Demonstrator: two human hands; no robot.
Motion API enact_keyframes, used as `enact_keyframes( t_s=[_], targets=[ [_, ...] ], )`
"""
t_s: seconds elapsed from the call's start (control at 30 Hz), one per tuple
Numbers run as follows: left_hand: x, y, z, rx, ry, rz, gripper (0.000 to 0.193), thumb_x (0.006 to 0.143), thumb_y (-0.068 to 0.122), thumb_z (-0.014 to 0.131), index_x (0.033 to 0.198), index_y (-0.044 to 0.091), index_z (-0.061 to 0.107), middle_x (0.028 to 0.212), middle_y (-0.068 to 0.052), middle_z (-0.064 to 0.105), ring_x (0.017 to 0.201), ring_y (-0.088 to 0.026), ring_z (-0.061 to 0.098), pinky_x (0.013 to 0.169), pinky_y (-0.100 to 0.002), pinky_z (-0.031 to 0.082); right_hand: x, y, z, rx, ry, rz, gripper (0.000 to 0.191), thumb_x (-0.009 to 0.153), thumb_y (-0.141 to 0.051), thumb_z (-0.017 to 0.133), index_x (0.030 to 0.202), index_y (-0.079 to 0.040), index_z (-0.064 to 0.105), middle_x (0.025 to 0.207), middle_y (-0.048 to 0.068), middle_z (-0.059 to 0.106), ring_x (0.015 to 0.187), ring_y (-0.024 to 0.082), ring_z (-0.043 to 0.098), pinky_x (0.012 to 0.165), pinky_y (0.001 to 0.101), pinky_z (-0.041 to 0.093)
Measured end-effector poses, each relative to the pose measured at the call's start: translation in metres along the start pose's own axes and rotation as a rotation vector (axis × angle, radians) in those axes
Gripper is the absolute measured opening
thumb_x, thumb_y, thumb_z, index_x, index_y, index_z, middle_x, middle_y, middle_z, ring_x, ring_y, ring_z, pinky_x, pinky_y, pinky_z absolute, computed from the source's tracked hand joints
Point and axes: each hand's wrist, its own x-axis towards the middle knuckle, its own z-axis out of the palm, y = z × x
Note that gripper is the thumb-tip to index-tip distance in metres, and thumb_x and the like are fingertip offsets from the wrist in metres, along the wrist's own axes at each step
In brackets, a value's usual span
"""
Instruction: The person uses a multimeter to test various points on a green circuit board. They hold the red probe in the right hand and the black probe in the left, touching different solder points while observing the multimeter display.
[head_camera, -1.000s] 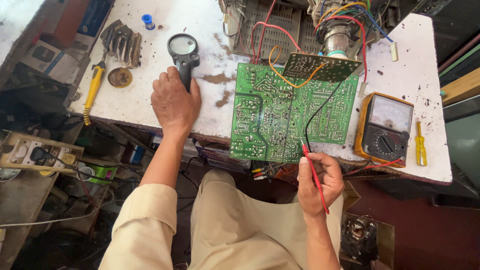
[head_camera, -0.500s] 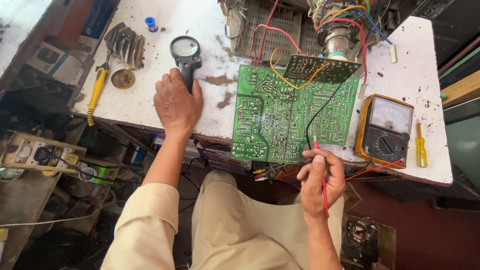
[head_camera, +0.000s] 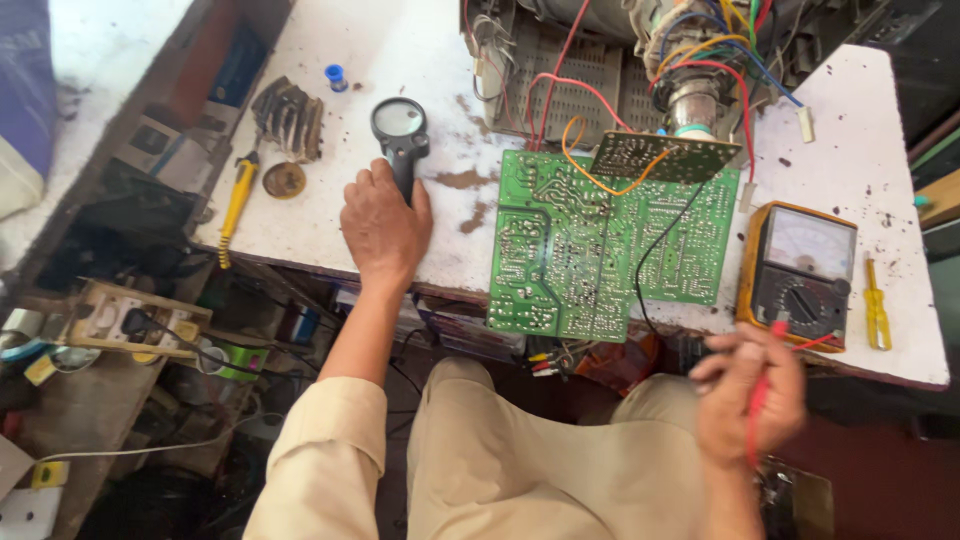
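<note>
White, stained workbench (head_camera: 860, 150); green circuit board (head_camera: 600, 250) laid solder-side up at 12 o'clock for access. Left hand (head_camera: 385, 225) is curled around magnifier (head_camera: 402, 135) handle at 10 o'clock. Right hand (head_camera: 748, 395), blurred, pinches red probe (head_camera: 758, 400) at 3 o'clock, below meter (head_camera: 797, 272).

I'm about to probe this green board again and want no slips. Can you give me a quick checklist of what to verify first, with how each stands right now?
1. Red probe in the right hand: ok, gripped, though blurred.
2. Probe tip clear of the green circuit board: ok, it is off the board, near the table edge.
3. Magnifying glass in reach: ok, the left hand rests on its handle.
4. Black lead placed: cannot tell, its end is not clear.
5. Meter dial setting: cannot tell, too small.
6. Board steady: not ok, its near edge overhangs the table.
</note>
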Motion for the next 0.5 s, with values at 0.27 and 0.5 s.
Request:
enact_keyframes(
  t_s=[0.27, 0.5],
  targets=[
    [-0.001, 0.0, -0.001, -0.025, 0.035, 0.015, 0.042, 0.091, 0.031, 0.073, 0.113, -0.002, 0.06, 0.098, -0.016, 0.064, 0.092, -0.035, 0.063, 0.076, -0.047, 0.053, 0.065, 0.01, -0.068, -0.9, -0.059, -0.326, 0.015, 0.105, -0.01, 0.074, 0.112, 0.003, 0.07, 0.097, 0.014, 0.069, 0.089, 0.027, 0.065, 0.086, 0.0371, 0.054],
    [-0.001, 0.001, -0.001, -0.008, 0.022, 0.012, 0.043, 0.091, 0.032, 0.072, 0.114, -0.002, 0.06, 0.097, -0.016, 0.064, 0.092, -0.034, 0.063, 0.075, -0.047, 0.053, 0.089, 0.011, -0.085, -1.137, -0.236, -0.218, 0.03, 0.104, -0.033, 0.078, 0.101, -0.003, 0.072, 0.093, 0.015, 0.066, 0.094, 0.033, 0.063, 0.084, 0.0435, 0.051]
  ],
)
